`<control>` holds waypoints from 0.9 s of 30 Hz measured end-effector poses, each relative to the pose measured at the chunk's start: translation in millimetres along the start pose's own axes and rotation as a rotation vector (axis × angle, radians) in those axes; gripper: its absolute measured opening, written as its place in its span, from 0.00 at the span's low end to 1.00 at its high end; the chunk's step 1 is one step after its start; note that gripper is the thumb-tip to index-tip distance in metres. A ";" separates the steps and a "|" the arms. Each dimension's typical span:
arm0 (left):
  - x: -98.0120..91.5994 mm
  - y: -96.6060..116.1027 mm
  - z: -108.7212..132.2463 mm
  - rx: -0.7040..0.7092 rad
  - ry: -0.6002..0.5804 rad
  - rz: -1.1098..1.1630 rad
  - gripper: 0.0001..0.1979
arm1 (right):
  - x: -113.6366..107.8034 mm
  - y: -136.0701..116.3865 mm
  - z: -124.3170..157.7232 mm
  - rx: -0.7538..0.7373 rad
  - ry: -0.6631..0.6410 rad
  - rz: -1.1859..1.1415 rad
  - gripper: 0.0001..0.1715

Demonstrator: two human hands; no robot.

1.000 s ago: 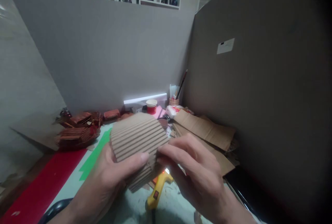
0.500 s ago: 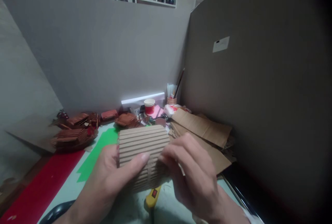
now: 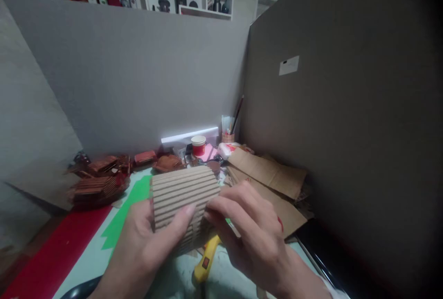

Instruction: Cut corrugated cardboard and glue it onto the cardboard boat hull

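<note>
A piece of corrugated cardboard with its ridges showing is held up in front of me, tilted slightly. My left hand grips it from the left, the thumb lying across the ridges and the fingers hidden behind. At the right edge, my right hand pinches the cardboard between thumb and bent fingers. Just below it lies a yellow glue gun with a dark cord, on the pale table top.
Brown cardboard sheets are piled at the right. Reddish-brown ridged pieces stand at the back left. Green paper and a red strip lie on the left. A paper cup and a brush holder stand against the grey partition.
Both hands and the cardboard have shifted slightly left in view, and the cardboard's tilt has changed a little. More of the yellow glue gun shows. The grip looks the same.
</note>
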State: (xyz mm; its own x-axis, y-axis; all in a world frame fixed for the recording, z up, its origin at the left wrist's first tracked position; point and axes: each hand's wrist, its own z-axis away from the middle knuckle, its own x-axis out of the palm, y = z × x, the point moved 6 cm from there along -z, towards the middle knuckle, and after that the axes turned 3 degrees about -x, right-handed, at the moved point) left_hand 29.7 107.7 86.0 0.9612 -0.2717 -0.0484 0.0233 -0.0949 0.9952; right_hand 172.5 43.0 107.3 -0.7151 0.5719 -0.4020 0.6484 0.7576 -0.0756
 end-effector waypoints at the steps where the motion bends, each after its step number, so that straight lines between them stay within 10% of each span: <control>1: -0.1 0.4 0.7 0.027 0.008 -0.021 0.16 | 2.0 -0.5 0.2 0.001 -0.007 0.001 0.08; 13: -5.6 -4.8 -2.3 0.023 0.032 -0.012 0.19 | -10.4 37.0 4.3 0.299 0.139 -0.059 0.09; 27: -5.7 -2.9 -1.7 0.087 0.059 -0.039 0.19 | 5.5 3.9 -0.6 -0.034 -0.034 0.054 0.09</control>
State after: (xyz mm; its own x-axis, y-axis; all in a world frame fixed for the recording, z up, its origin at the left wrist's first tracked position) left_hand 24.5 111.1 83.5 0.9746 -0.2095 -0.0796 0.0397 -0.1883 0.9813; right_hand 170.9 49.3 105.3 -0.6697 0.6016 -0.4353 0.6759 0.7367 -0.0217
